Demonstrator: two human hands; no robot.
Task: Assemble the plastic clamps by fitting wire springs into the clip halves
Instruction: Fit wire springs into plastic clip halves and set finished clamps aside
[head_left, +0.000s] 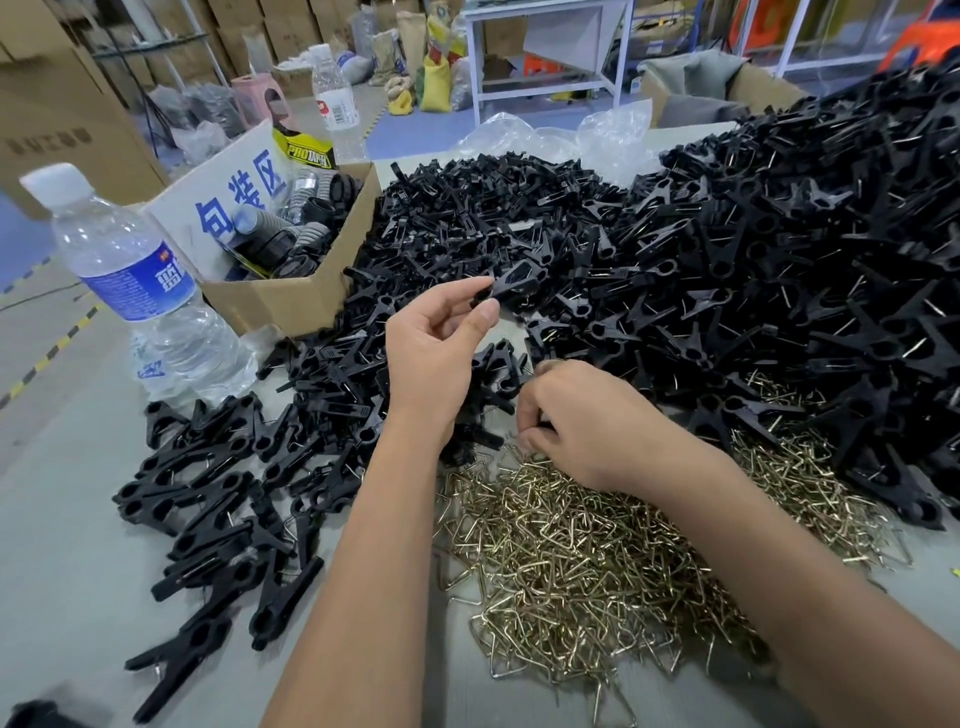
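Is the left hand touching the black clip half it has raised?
Touching: the head view shows the left hand pinching the clip half between thumb and fingertips.

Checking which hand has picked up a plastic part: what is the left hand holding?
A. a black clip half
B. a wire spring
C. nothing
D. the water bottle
A: the left hand pinches a black clip half between thumb and fingers, raised above the pile.

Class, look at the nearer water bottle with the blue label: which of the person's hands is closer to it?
Left. The left hand is just right of the water bottle; the right hand lies farther right.
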